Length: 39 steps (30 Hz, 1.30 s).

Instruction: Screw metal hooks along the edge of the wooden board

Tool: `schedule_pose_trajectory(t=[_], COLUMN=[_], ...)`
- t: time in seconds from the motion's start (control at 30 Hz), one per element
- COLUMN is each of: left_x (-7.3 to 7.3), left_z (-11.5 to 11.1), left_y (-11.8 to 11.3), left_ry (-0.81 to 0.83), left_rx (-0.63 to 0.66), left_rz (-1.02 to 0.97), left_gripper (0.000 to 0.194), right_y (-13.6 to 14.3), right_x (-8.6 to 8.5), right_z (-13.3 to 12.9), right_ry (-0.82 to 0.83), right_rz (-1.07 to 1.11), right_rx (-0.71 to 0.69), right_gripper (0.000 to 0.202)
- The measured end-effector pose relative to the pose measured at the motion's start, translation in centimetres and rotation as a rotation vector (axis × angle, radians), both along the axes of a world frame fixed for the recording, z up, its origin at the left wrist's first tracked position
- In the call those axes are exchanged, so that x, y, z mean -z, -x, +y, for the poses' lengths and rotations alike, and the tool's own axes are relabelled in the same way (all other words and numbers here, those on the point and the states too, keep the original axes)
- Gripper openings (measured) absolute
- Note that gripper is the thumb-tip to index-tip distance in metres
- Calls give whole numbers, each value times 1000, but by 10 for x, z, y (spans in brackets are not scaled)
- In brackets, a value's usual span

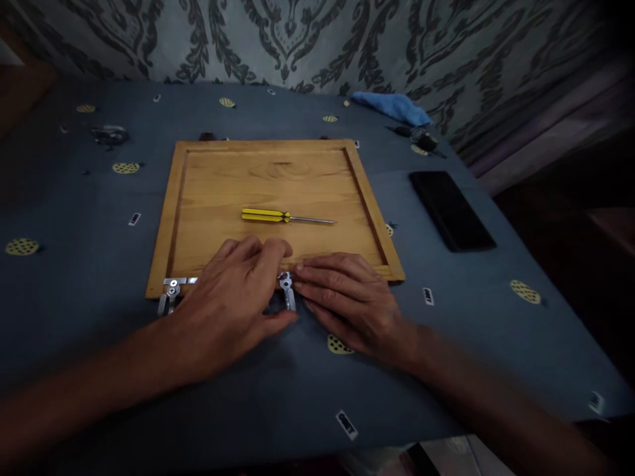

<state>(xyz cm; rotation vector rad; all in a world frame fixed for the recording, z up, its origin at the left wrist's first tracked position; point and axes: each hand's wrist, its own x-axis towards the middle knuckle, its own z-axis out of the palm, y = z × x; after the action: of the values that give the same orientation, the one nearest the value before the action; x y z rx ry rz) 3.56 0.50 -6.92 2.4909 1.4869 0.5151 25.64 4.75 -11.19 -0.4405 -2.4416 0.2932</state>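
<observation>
A framed wooden panel (268, 175) lies flat on the cloth-covered table, and a silver metal fitting (286, 283) runs along its near edge. My left hand (233, 287) is curled over the fitting's middle, hiding much of it, with the thumb low at its near side. From the right, my right hand (352, 297) reaches in with its fingers pressed together and their tips at the fitting's right end. Whatever those fingertips pinch is too small to make out. A yellow-handled screwdriver (265, 215) rests on the panel, pointing right, beyond both hands.
A dark phone (451, 210) lies right of the panel. Behind it are a blue cloth (391, 108) and a small dark tool (421, 139). A metal piece (109, 135) sits at the back left. Patterned wall covering (288, 39) rises behind the table.
</observation>
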Motion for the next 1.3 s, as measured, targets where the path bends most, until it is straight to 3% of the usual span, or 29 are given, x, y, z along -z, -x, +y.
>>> schedule_pose_trajectory(t=[0.6,0.8,0.93,1.3], left_x=[2,-5,-17,-22], left_z=[-2,-4,2,26], left_y=[1,3,8,5], left_ry=[74,160,186,194], left_rx=[-26,-51,15,66], left_rz=[-16,-11,-65,2], left_gripper=[53,41,14,13], right_y=[-1,0,-1,1], right_x=[-1,-2,0,2], right_z=[1,1,1,2], right_ry=[-47,-67,-83,-116], right_rz=[-117,-108,-111,-59], right_rx=[-17,6,-9,-10], right_gripper=[22,23,24,23])
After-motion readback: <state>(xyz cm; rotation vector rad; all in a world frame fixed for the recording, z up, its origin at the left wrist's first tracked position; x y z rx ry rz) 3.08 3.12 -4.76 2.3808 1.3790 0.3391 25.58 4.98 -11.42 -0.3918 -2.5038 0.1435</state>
